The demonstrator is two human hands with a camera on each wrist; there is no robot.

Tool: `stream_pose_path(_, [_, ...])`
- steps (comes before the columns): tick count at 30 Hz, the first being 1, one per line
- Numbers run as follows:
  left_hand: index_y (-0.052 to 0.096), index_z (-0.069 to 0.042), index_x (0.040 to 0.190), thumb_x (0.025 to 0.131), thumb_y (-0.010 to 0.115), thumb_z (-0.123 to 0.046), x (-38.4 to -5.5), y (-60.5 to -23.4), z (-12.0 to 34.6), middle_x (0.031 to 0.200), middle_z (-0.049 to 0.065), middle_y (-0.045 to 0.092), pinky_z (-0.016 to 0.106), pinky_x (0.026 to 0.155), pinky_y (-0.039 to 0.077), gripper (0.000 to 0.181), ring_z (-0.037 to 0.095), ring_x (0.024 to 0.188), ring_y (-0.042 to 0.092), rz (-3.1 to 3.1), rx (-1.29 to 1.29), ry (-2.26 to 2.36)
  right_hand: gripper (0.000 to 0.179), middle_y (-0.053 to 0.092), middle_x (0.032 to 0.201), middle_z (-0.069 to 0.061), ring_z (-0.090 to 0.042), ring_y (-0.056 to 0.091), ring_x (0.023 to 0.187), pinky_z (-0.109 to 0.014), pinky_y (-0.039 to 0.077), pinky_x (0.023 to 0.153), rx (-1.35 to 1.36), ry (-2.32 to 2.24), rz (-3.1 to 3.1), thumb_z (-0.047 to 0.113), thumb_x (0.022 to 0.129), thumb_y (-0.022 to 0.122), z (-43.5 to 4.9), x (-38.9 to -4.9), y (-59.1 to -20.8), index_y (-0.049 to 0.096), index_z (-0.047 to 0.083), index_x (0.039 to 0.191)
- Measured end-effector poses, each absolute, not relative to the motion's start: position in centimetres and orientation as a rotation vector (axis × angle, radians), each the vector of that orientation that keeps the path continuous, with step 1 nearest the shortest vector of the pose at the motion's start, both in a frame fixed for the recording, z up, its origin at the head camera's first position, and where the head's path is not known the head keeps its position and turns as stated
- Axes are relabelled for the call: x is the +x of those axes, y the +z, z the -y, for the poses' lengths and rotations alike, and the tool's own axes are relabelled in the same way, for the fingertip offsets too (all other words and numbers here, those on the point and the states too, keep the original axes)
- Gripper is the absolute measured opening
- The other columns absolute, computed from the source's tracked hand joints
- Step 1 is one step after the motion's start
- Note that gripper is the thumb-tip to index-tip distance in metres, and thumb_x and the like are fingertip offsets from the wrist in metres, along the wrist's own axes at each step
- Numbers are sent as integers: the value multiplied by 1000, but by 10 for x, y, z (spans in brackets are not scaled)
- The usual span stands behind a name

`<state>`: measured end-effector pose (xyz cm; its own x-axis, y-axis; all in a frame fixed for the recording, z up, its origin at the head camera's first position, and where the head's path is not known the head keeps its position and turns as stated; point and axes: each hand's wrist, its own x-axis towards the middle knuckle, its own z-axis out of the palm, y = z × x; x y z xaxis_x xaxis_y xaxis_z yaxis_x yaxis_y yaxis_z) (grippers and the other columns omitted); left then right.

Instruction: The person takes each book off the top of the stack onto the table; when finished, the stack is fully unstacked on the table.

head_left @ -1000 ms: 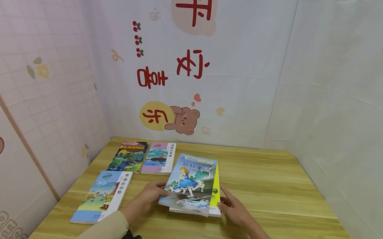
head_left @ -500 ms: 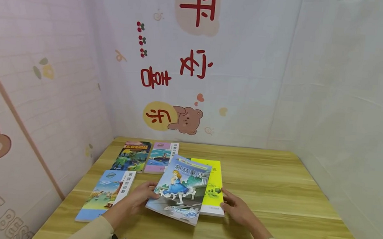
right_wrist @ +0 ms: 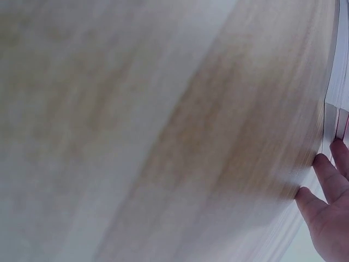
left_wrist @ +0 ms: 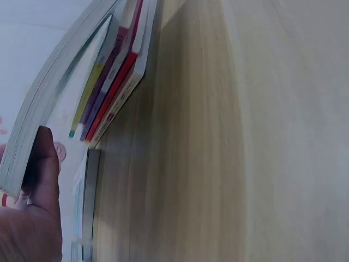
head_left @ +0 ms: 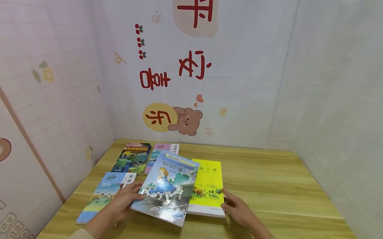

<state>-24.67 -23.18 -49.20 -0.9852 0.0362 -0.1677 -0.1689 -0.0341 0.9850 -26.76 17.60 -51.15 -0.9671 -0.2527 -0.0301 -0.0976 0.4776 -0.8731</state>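
1. Head view: gripping the blue-covered book (head_left: pixel 167 192) near its left edge with the left hand (head_left: pixel 124 201), thumb over the cover; holding it tilted above the table (head_left: pixel 274 193).
2. Overlapping the left part of the yellow book (head_left: pixel 209 190) and, along the line of sight, part of the pink-topped book (head_left: pixel 157 152); cannot tell whether touching the stack (left_wrist: pixel 113 82) at the far edge.
3. Resting the right hand (head_left: pixel 236 208) against the right side of that stack, fingers extended, grasping nothing, judging by the right wrist view.
4. Could droop or slip on the unsupported right side, being gripped along one edge only; likely causes, a slick cover and a loosened pinch.
5. Could pull the yellow book askew by catching its cover; could equally skew the stack by pressing too hard with the right fingertips from one side only.
6. Could nudge the light-blue book (head_left: pixel 102 193) with the left forearm (head_left: pixel 100 220), crossing over it in view, or land on the pink-topped book by dipping too soon; hard to judge height from above.
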Motion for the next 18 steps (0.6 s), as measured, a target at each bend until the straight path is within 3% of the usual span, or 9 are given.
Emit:
stream_pose_path(4, [29, 7, 148, 94, 59, 5, -237, -493, 248, 156, 33, 20, 51, 106, 35, 62, 46, 140, 29, -2123, -217, 2110, 58, 55, 136, -28, -40, 53, 125, -58, 38, 103, -310, -1504, -2557, 14, 98, 63, -175, -268, -511, 42, 7, 152])
stream_pose_path(7, [19, 9, 151, 96, 56, 5, -228, -497, 261, 158, 34, 4, 49, 103, 38, 67, 49, 145, 12, -2056, -268, 2114, 58, 56, 134, -28, -40, 54, 124, -58, 39, 102, -309, -1501, -2560, 14, 98, 63, -175, -268, -511, 42, 7, 151])
stream_pose_path(8, [17, 8, 152, 96, 56, 5, -224, -498, 265, 159, 34, 1, 45, 99, 42, 69, 49, 145, 9, -2028, -287, 2124, 58, 56, 134, -28, -39, 54, 123, -58, 40, 102, -308, -1502, -2562, 13, 97, 64, -175, -268, -511, 42, 7, 151])
stream_pose_path(10, [14, 8, 152, 96, 56, 6, -219, -499, 270, 159, 33, -1, 37, 90, 48, 70, 46, 143, 22, -1970, -328, 2163, 58, 56, 134, -27, -38, 55, 123, -58, 39, 102, -291, -1507, -2561, 13, 97, 63, -174, -269, -512, 43, 7, 151])
stream_pose_path(12, [15, 8, 151, 95, 58, 6, -214, -499, 274, 159, 33, -1, 32, 83, 51, 71, 45, 144, 22, -1965, -380, 2165, 58, 57, 135, -26, -38, 55, 123, -58, 39, 102, -279, -1510, -2561, 12, 97, 63, -174, -269, -512, 43, 8, 151])
stream_pose_path(15, [15, 10, 150, 94, 59, 6, -209, -502, 276, 158, 35, 5, 37, 91, 50, 71, 46, 141, 28, -1970, -450, 2138, 58, 56, 135, -26, -37, 55, 123, -58, 39, 102, -278, -1510, -2561, 13, 98, 63, -175, -269, -514, 43, 8, 151])
stream_pose_path(16, [15, 11, 150, 95, 59, 5, -208, -504, 276, 157, 36, 3, 43, 97, 46, 71, 48, 144, 17, -1979, -462, 2110, 58, 56, 135, -26, -38, 54, 124, -58, 39, 102, -282, -1509, -2560, 13, 98, 63, -175, -270, -514, 42, 8, 151])
stream_pose_path(18, [14, 13, 150, 95, 59, 4, -206, -509, 277, 156, 37, 2, 55, 107, 33, 72, 50, 144, 10, -1975, -477, 2083, 58, 56, 135, -26, -38, 54, 124, -58, 39, 103, -287, -1507, -2558, 13, 98, 63, -175, -270, -513, 42, 8, 152])
